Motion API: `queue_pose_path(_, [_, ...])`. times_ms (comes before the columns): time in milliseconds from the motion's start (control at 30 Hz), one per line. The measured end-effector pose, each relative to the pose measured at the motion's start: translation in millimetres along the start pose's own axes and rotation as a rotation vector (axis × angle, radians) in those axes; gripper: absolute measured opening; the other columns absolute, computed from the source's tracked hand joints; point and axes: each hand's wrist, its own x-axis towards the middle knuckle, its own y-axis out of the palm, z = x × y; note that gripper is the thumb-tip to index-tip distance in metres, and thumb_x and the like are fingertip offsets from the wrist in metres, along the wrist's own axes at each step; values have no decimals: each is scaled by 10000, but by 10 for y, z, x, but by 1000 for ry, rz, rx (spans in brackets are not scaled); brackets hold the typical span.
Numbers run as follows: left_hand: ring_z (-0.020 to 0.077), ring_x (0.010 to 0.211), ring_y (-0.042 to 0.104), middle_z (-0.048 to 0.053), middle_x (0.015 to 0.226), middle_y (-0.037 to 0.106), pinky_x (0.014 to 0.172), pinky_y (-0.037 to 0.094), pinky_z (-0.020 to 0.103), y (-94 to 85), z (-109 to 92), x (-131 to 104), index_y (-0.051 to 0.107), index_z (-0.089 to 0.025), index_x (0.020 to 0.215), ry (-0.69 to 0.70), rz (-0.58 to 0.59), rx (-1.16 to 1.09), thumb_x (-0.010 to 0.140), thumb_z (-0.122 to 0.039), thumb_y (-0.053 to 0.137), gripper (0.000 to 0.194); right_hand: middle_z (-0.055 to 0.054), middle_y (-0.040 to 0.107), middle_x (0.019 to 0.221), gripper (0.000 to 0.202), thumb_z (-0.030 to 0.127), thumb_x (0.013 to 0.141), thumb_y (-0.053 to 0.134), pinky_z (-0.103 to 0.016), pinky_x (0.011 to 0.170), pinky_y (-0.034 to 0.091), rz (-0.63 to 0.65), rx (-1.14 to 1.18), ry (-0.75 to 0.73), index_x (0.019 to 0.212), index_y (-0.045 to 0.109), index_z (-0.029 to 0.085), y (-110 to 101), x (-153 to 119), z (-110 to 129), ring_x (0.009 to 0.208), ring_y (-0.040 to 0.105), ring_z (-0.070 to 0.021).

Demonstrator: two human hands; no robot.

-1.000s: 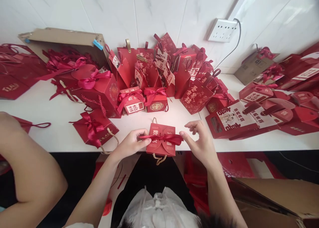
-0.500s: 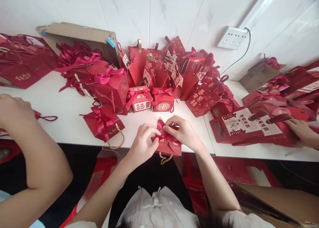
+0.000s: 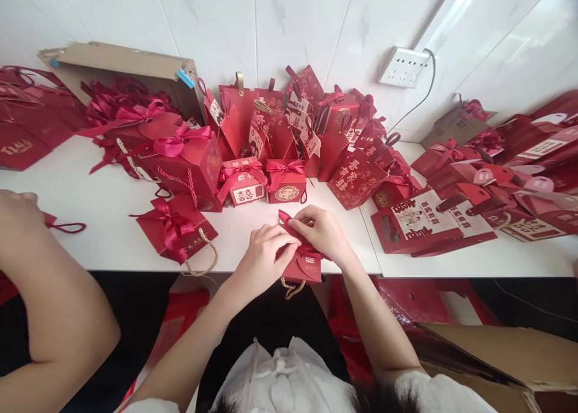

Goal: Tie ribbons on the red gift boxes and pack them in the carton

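Observation:
A small red gift box (image 3: 307,271) with a gold rope handle (image 3: 292,290) lies at the table's front edge, before my body. A red ribbon (image 3: 285,216) crosses its top. My left hand (image 3: 266,253) is closed over the ribbon from the left, thumb and fingers pinched at its middle. From the right, my right hand (image 3: 320,231) pinches the same ribbon, close to the left fingertips. The fingers cover most of the knot. To the left lies another red box (image 3: 178,226) with a finished bow and a rope handle.
Red gift boxes and bags (image 3: 289,181) crowd the table's back. A cardboard box (image 3: 121,61) of ribbons stands back left. Flat red bags (image 3: 419,220) lie right. A co-worker's arm (image 3: 67,304) reaches in at left. A power strip (image 3: 403,67) is on the wall.
My hands have drawn closer together over the ribbon, covering more of the knot. The other person's hand at the far right has left the view. The camera view has shifted slightly.

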Motion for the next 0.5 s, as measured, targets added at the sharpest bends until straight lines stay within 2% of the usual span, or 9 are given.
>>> queue_pose_path(133, [191,885,544,17,861,639,856,397,359,5,-10,23,644,-210,855,-6,7,22,893,-229,488,161,-37,656,807,295,457,838,529,-272,696,471,-107,103,15,788,609,177,-174,-97,-144,750,604,-156])
queue_pose_path(200, [188,876,543,17,861,639,850,400,354,5,-6,18,646,-212,869,-2,1,23,894,-232,490,159,-43,648,800,385,537,843,491,-280,683,462,-126,65,67,803,608,173,-285,-233,-247,750,599,-167])
queue_pose_path(300, [186,874,542,16,867,639,850,400,345,10,3,7,646,-214,871,5,-13,17,890,-227,496,152,-43,629,707,506,617,854,418,-291,630,436,33,12,172,739,620,167,-384,-487,-375,676,572,-172])
queue_pose_path(400, [187,881,542,15,882,641,867,390,341,19,11,5,643,-215,861,5,-17,6,889,-229,499,148,-25,603,659,501,604,861,428,-285,614,424,215,144,202,676,593,169,-382,-671,-434,637,540,-157])
queue_pose_path(500, [189,893,541,15,889,637,875,384,340,23,16,9,642,-217,862,-3,-11,-5,890,-247,505,143,-11,591,683,412,551,843,507,-269,631,414,205,252,213,701,581,172,-356,-705,-431,663,528,-146])
